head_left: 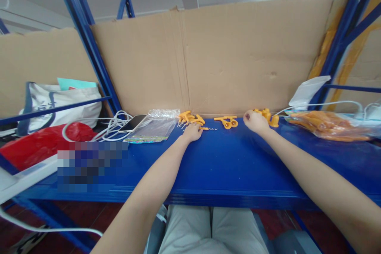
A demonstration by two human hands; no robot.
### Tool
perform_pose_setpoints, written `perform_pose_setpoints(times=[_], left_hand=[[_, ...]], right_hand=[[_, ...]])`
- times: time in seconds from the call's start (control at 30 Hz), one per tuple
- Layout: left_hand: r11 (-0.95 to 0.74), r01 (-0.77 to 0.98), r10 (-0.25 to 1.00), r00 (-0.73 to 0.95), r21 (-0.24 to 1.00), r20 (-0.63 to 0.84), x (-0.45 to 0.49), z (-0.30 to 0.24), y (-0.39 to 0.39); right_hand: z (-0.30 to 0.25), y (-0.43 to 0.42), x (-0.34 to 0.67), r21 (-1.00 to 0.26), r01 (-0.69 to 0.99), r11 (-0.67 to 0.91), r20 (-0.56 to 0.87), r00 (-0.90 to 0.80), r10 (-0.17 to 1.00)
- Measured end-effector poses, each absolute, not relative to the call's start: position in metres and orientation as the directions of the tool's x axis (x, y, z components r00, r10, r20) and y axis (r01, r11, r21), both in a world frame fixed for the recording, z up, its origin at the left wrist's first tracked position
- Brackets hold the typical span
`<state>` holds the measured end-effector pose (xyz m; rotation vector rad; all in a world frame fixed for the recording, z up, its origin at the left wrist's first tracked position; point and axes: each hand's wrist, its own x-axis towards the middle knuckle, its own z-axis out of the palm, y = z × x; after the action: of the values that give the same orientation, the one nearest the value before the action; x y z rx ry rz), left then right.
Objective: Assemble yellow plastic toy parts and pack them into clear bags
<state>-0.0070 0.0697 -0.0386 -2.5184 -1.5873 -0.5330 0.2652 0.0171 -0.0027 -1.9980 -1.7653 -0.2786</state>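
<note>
My left hand (192, 131) lies at the back of the blue table, its fingers curled over an orange threaded corkscrew (204, 128) whose thin metal spiral points right. Just behind that hand is a small pile of orange T-shaped handles (187, 116), with metal spirals sticking out to the left. Between my hands are orange pieces with round ring ends (228, 123). My right hand (256, 122) is closed in a fist beside several orange cup-shaped pieces (274, 120). Whatever it may hold is hidden by the fingers.
A clear plastic bag of orange parts (327, 125) sits at the right. On the left are a clear zip bag (154, 129), a dark phone-like slab (135, 122), white cables (116, 127) and a red bag (53, 141). A cardboard panel (238, 55) stands along the back.
</note>
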Motion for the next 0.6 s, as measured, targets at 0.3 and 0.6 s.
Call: perform_pose_setpoints(times=[0.3, 0.6], left_hand=[[-0.481, 0.871, 0.827, 0.416, 0.095, 0.378, -0.006, -0.035, 0.063], [-0.568, 0.820, 0.754, 0.482, 0.074, 0.447, -0.001, -0.030, 0.059]], right_hand=[[-0.019, 0.023, 0.337, -0.412, 0.845, -0.341, 0.493, 0.521, 0.696], [-0.013, 0.024, 0.332, -0.381, 0.828, -0.411, 0.362, 0.543, 0.758]])
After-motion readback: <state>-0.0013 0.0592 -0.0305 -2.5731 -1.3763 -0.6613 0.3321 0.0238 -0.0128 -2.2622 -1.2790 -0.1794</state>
